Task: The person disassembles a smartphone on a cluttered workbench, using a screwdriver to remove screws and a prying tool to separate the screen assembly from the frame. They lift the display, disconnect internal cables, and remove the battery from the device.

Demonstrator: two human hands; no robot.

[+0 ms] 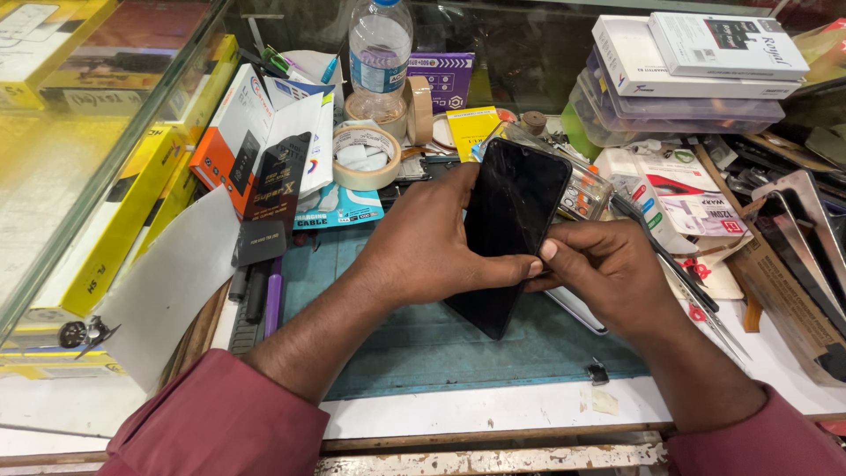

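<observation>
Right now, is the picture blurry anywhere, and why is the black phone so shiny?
In the head view, the phone held by the left hand and right hand looks sharp; its dark glass catches faint streaks of overhead light. The glass case on the left shows hazy yellow reflections, and the edges of the view bend slightly.

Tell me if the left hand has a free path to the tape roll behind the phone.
Probably not as things stand: the left hand grips the phone, which stands between it and the tape roll. The way is otherwise open.
</observation>
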